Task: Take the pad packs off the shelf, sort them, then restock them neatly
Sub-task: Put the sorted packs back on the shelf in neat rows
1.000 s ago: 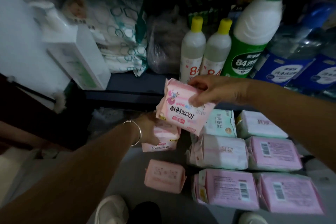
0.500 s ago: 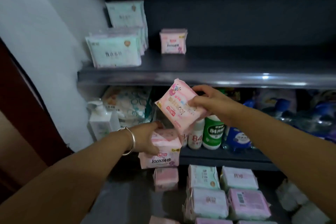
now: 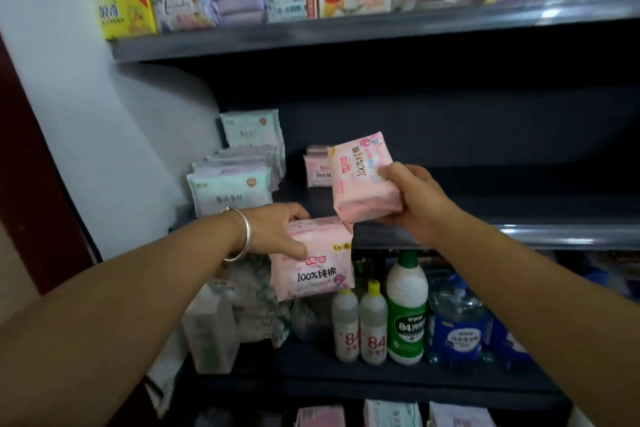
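Left hand (image 3: pixel 277 230) gripping pink pad pack (image 3: pixel 313 265), right hand (image 3: pixel 412 198) holding another tilted (image 3: pixel 363 177)

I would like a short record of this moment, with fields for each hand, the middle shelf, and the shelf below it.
left hand: left hand with silver bracelet grips a pink pad pack printed 100%, upright, in front of the shelf edge
right hand: right hand holds a second pink pad pack, tilted, above the middle shelf
middle shelf: pale green pad packs stacked at left; one small pink pack behind; right side bare
shelf below: two yellow-capped white bottles, a green-capped white bottle, a blue-labelled clear jug
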A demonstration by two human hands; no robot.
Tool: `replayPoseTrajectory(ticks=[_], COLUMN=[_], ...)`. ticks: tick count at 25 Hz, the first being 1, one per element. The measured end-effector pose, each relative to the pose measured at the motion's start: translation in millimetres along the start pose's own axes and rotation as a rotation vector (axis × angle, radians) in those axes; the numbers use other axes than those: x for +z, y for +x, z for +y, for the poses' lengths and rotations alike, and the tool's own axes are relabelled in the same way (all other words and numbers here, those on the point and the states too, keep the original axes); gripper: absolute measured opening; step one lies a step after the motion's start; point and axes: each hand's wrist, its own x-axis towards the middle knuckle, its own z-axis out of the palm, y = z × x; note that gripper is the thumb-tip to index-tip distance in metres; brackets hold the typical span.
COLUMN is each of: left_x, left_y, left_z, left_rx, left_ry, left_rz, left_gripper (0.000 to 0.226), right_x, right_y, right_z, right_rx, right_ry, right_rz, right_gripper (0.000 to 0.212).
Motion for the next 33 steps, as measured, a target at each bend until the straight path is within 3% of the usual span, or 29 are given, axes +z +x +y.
replayPoseTrajectory(ticks=[12, 28, 33], left_x=[-63, -53, -58], left_y=[94, 228, 241], left_z=[8, -39, -49], left_rx=[0.055, 0.010, 0.016], left_ry=[0.035, 0.154, 0.200], left_rz=[0.076, 0.037, 0.003], left_gripper=[0.049, 0.070, 0.064], right_x=[-24, -18, -15], right_y=[87, 197, 206], right_z=[-8, 30, 31], right_rx=[-0.037, -0.098, -0.122], right_ry=[0.193, 0.189, 0.211], right_rz=[0.037, 0.210, 0.227], right_gripper=[0.072, 0.084, 0.082])
